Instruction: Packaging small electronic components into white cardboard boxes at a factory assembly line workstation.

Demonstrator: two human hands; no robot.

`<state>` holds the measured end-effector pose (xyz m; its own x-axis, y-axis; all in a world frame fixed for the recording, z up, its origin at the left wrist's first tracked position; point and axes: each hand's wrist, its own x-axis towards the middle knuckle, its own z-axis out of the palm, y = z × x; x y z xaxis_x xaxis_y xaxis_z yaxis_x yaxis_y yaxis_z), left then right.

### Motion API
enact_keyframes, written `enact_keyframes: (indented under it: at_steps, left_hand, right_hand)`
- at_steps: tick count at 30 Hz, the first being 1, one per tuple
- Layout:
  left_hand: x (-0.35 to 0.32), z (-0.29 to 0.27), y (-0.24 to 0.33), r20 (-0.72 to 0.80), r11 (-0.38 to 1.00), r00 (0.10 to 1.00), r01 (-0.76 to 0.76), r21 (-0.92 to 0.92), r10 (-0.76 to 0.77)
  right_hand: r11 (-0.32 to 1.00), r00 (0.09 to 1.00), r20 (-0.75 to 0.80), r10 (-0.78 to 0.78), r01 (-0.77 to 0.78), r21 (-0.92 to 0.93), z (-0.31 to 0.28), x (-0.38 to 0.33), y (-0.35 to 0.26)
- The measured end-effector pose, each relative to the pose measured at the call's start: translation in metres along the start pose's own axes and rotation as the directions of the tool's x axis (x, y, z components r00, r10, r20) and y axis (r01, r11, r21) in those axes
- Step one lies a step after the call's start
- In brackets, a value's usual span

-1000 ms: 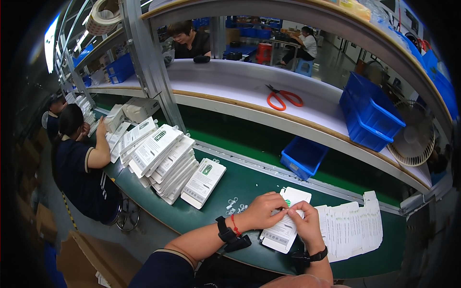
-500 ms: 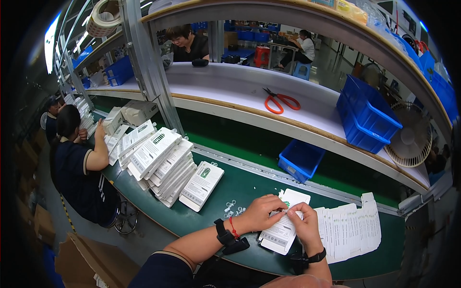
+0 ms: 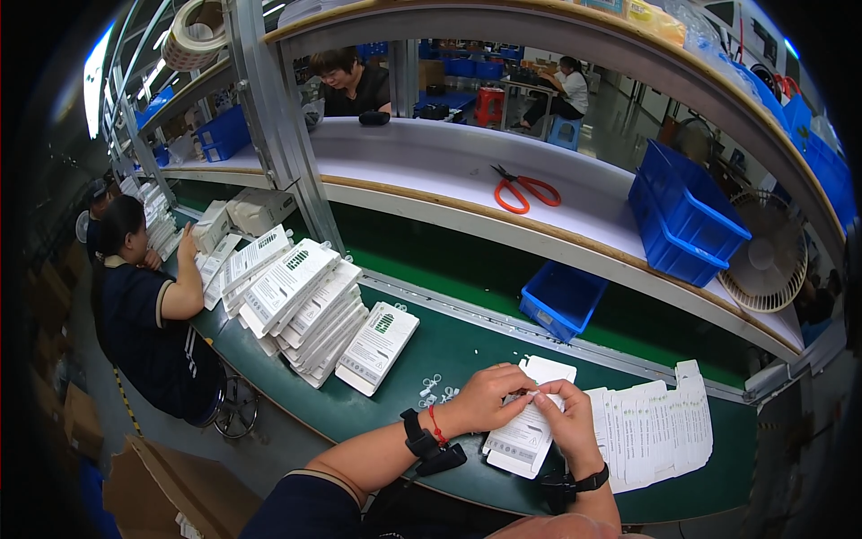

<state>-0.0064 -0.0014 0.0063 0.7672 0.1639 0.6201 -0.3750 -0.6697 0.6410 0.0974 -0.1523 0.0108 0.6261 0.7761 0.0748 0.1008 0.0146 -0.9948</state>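
1. A carton (image 3: pixel 519 438) is at the front of the bench (image 3: pixel 449 334), under the left hand (image 3: pixel 492 397) and right hand (image 3: pixel 569 419).
2. Left of it: loops (image 3: pixel 431 390), then a box (image 3: pixel 377 349), then a stack (image 3: pixel 292 286).
3. Right of it: a row of cartons (image 3: pixel 654 433).
4. Behind it, below the shelf (image 3: pixel 422 166): a bin (image 3: pixel 564 301).
5. On the shelf: snips (image 3: pixel 514 196), then trays (image 3: pixel 682 235) to their right, beside a fan (image 3: pixel 763 256).

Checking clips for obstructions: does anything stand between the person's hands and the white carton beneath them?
Nothing visible does: the left hand and right hand meet directly over the white carton. Small plastic pieces lie aside, to its left.
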Motion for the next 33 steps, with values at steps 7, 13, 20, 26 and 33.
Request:
enact_keyframes:
  at_steps: [7, 13, 20, 26, 33]
  left_hand:
    - [-0.0022, -0.0003, -0.0026, -0.011, 1.000, 1.000, -0.022, -0.006, 0.022]
    - [0.0000, 0.0019, -0.0030, -0.005, 1.000, 1.000, -0.009, 0.004, 0.009]
    - [-0.0002, 0.0016, -0.0031, -0.010, 1.000, 1.000, -0.011, 0.012, 0.011]
    - [-0.0009, 0.0021, -0.0033, -0.015, 1.000, 1.000, -0.006, 0.002, 0.006]
    - [0.0002, 0.0017, -0.0043, -0.006, 0.999, 0.999, 0.041, -0.015, -0.041]
  right_hand:
    - [0.996, 0.999, -0.015, -0.042, 0.041, -0.074, 0.0000, 0.0017, 0.0083]
    - [1.000, 1.000, 0.012, -0.002, 0.002, -0.010, -0.0015, 0.0021, 0.0044]
    - [1.000, 1.000, 0.007, -0.002, 0.002, -0.023, -0.0025, 0.0015, 0.0062]
    - [0.995, 0.999, 0.002, -0.044, 0.044, -0.084, -0.0034, 0.0006, 0.0067]
    - [0.998, 1.000, 0.018, -0.014, 0.015, -0.066, -0.0032, 0.0015, 0.0078]
